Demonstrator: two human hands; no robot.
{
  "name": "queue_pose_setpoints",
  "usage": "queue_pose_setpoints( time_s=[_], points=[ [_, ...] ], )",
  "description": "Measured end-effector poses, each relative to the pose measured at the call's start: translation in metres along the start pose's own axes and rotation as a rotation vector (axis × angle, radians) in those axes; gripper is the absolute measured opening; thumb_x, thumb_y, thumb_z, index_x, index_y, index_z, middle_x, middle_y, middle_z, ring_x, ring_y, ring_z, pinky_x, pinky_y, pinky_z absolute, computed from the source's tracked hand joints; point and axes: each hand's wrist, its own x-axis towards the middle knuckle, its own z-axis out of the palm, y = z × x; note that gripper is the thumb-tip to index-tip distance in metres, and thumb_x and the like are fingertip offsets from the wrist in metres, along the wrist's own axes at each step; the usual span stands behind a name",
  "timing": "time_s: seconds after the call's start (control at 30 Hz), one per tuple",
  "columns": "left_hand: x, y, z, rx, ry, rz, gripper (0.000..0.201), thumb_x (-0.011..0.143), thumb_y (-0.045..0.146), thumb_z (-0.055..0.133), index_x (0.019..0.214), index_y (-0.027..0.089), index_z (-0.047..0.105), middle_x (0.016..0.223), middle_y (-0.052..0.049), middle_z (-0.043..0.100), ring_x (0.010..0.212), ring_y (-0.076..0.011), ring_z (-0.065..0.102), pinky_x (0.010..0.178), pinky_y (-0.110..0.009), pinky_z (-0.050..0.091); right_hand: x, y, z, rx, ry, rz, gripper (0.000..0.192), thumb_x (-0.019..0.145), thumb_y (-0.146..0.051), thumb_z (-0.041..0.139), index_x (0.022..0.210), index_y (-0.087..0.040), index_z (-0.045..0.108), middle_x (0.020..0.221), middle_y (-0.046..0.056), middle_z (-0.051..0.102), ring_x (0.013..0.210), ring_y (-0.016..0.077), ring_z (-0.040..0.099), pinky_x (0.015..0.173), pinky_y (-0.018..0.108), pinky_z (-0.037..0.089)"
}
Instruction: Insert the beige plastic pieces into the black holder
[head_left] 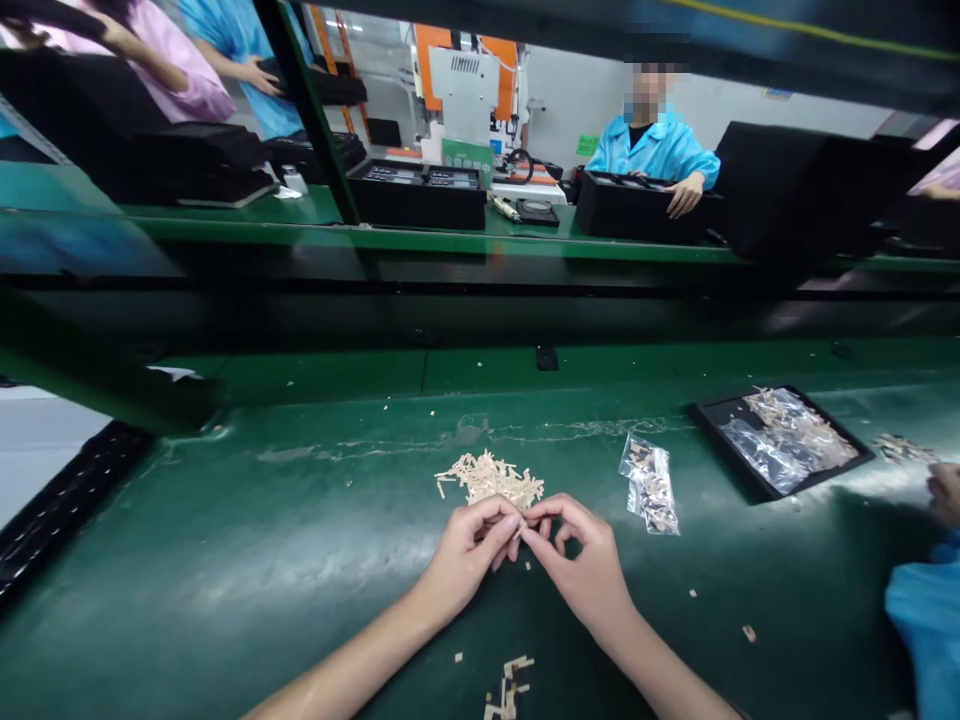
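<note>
Fingertips meeting over a green work surface (pixel 225 560), the left hand (pixel 469 555) and right hand (pixel 581 565) pinch a small pale piece between them, just on the near side of the pile of pale strips (pixel 491 478), equally close to both hands.

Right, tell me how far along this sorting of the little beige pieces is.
Done, it seems: a few pieces lie in a small cluster near the wrists, and a filled clear bag sits to the right. In hand: the left hand and right hand meet fingertip to fingertip over something too small to make out. Left: the heap of beige pieces just beyond them looks largely untouched.
</note>
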Motion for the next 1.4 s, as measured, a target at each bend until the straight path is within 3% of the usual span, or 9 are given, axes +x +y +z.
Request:
queue_pose_setpoints(
  time_s=[0.2, 0.37, 0.5, 0.6, 1.1, 1.4],
  points=[
    [-0.0043, -0.0010, 0.0048, -0.046, 0.079, 0.001, 0.022, 0.087, 0.028, 0.049, 0.076, 0.013, 0.061, 0.060, -0.001, 0.056, 0.047, -0.0088, 0.047, 0.050, -0.021, 0.039, -0.0048, 0.0035, 0.0013, -0.049, 0.100, -0.192, 0.010, 0.081, -0.016, 0.056, 0.080, -0.019, 0.065, 0.077, 0.003, 0.061, 0.062, 0.0133, 0.053, 0.049, 0.024, 0.041],
    [-0.0063, 0.0026, 0.0055, 0.099, 0.125, 0.153, 0.016, 0.085, 0.019, 0.050, 0.078, 0.015, 0.064, 0.063, -0.002, 0.059, 0.054, -0.0112, 0.052, 0.056, -0.022, 0.041, -0.0075, 0.0016, 0.0021, -0.057, 0.136, -0.286, 0.014, 0.082, -0.011, 0.054, 0.080, -0.020, 0.064, 0.078, 0.004, 0.061, 0.069, 0.0150, 0.055, 0.058, 0.028, 0.045],
    [-0.0091, 0.0019, 0.0073, 0.238, 0.138, 0.145, 0.011, 0.086, 0.020, 0.048, 0.087, 0.017, 0.058, 0.076, -0.004, 0.059, 0.064, -0.0138, 0.051, 0.061, -0.024, 0.040, -0.0064, 0.0012, 0.0001, -0.091, 0.114, -0.277, 0.012, 0.082, -0.010, 0.053, 0.082, -0.020, 0.061, 0.080, 0.004, 0.062, 0.070, 0.0152, 0.055, 0.055, 0.026, 0.044],
    [-0.0092, 0.0002, 0.0079, 0.287, 0.105, 0.125, 0.012, 0.089, 0.021, 0.044, 0.084, 0.017, 0.054, 0.075, -0.002, 0.055, 0.065, -0.0137, 0.049, 0.063, -0.024, 0.039, -0.0046, 0.0037, -0.0013, -0.146, 0.075, -0.280, 0.012, 0.083, -0.010, 0.051, 0.083, -0.019, 0.060, 0.079, 0.004, 0.063, 0.070, 0.0156, 0.057, 0.055, 0.026, 0.044],
    [-0.0058, -0.0022, 0.0070, 0.239, 0.019, 0.095, 0.017, 0.090, 0.025, 0.042, 0.079, 0.016, 0.053, 0.068, -0.001, 0.055, 0.058, -0.0114, 0.049, 0.055, -0.021, 0.037, -0.0057, 0.0043, 0.0001, -0.132, 0.113, -0.247, 0.013, 0.085, -0.013, 0.049, 0.088, -0.019, 0.060, 0.074, 0.003, 0.061, 0.065, 0.0140, 0.056, 0.055, 0.025, 0.045],
    [-0.0058, -0.0015, 0.0087, 0.269, 0.082, 0.155, 0.015, 0.089, 0.019, 0.044, 0.084, 0.016, 0.058, 0.069, -0.001, 0.056, 0.063, -0.0124, 0.052, 0.061, -0.022, 0.039, -0.0015, 0.0051, -0.0032, -0.222, 0.150, -0.296, 0.012, 0.082, -0.015, 0.053, 0.081, -0.020, 0.065, 0.075, 0.004, 0.060, 0.069, 0.0163, 0.055, 0.058, 0.028, 0.046]
  ],
)
